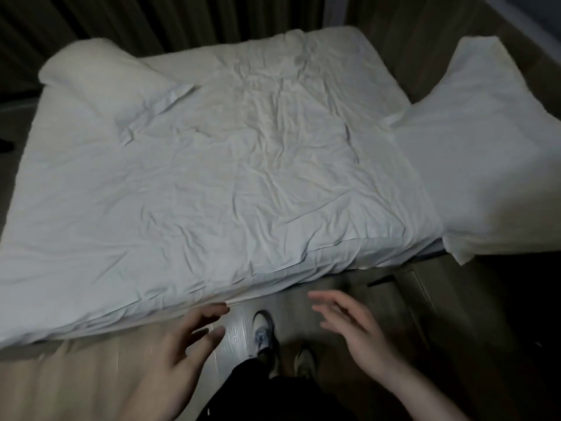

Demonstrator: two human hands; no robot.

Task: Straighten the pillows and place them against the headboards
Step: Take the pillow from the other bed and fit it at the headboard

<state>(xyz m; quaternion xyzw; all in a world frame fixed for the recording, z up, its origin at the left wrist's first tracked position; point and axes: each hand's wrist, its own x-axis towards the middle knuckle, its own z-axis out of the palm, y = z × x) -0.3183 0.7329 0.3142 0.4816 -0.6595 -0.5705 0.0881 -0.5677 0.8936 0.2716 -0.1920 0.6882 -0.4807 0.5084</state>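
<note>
the bed [212, 183] filled most of the view, covered by a white, heavily creased sheet that hung over the near edge down toward the floor. the larger-looking pillow [485, 153] lay at the right end of the bed, white and fairly smooth, tilted up so that its far corner rose against the wooden headboard [431, 50] behind it, while its near corner hung past the mattress edge. the second pillow [112, 83] lay at the far left corner of the bed, well apart from the first, plump but skewed at an angle to the bed's sides, with its open flap end crumpled flat on the sheet and pointing toward the middle. dark pleated curtains [121, 19] ran along the wall behind the bed. the pale wood-grain floor [91, 375] stretched along the near side, darker to the right, where a dim piece of furniture stood just beside the bed; what it was could not be made out. the person stood close to the bed's near edge, dark trousers and two light shoes [264, 332] showing below. the left hand [185, 344] hovered just off the hanging sheet, fingers spread and straight, holding nothing. the right hand [355, 329], somewhat blurred, was also out over the floor with fingers extended and relaxed, holding nothing, well apart from both pillows.
</note>
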